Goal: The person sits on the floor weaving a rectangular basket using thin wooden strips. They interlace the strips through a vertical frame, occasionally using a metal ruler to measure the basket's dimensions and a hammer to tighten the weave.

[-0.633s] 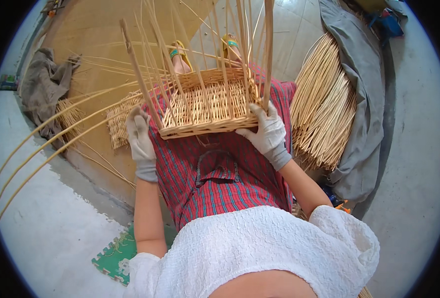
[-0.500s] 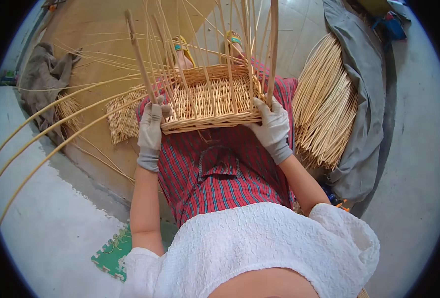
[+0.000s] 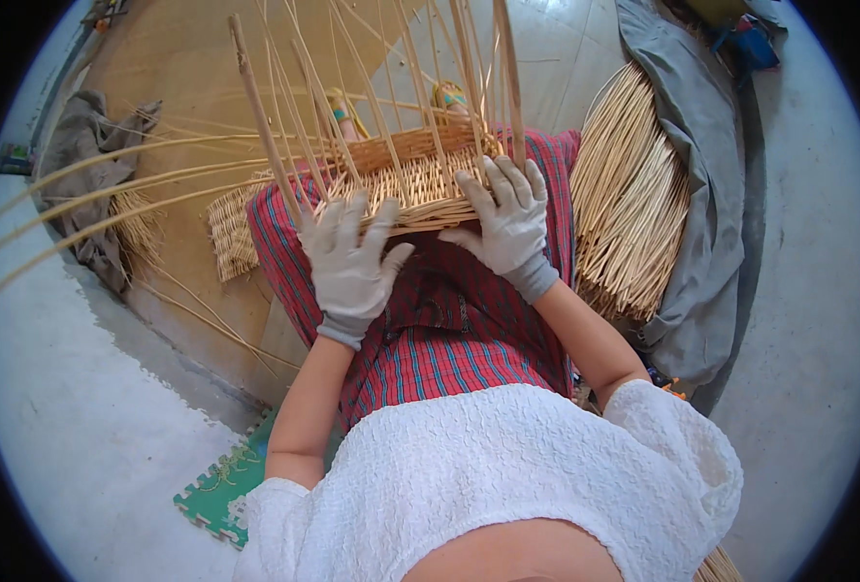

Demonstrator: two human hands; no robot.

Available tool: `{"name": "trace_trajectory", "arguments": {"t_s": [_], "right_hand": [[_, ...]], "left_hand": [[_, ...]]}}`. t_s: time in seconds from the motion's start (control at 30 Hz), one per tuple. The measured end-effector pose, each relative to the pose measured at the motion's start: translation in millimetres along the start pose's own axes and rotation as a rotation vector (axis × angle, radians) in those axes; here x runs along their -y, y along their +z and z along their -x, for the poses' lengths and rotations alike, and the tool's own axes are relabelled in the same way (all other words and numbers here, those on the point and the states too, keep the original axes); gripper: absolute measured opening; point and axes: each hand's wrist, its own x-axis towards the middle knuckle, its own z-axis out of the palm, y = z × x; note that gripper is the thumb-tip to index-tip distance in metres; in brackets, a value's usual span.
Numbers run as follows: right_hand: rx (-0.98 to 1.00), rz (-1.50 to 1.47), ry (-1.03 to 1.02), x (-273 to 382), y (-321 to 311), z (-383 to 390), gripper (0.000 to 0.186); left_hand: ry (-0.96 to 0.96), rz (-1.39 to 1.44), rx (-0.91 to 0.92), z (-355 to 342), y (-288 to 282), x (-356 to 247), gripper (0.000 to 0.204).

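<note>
A half-woven wicker basket [image 3: 420, 182] rests on my lap over red striped cloth. Upright stakes rise from its edges, with a thicker stick [image 3: 261, 112] at the left corner and another stick [image 3: 509, 82] at the right. My left hand [image 3: 350, 260], in a pale glove, lies with fingers spread against the near left side. My right hand [image 3: 509, 218], gloved too, lies flat with fingers apart at the near right corner. Several long canes [image 3: 110, 199] reach out from the basket to the left. The palms hide part of the near wall.
A thick bundle of peeled canes [image 3: 633, 194] lies on grey cloth [image 3: 716, 233] at the right. To the left are a woven wicker piece [image 3: 231, 233], a smaller bundle of canes [image 3: 137, 228] and crumpled grey cloth [image 3: 85, 184]. A green foam mat [image 3: 221, 495] lies lower left.
Both hands have let go of the corners and opened out flat against the near side. My left hand moved right and nearer. The basket has tilted, its stakes leaning further left.
</note>
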Motion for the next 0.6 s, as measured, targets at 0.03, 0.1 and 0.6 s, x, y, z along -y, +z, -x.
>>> {"name": "trace_trajectory", "arguments": {"t_s": [0.03, 0.1, 0.6], "right_hand": [[-0.023, 0.006, -0.003, -0.3, 0.9, -3.5, 0.087], [-0.053, 0.010, -0.010, 1.8, 1.0, -10.5, 0.086], [-0.014, -0.078, 0.045, 1.5, 18.6, -2.4, 0.061]], "left_hand": [[0.022, -0.001, 0.099, -4.5, 3.7, -3.1, 0.066], [-0.009, -0.079, 0.201, -20.8, 8.7, -1.7, 0.065], [-0.026, -0.156, 0.070, -16.6, 28.9, -8.8, 0.052]]}}
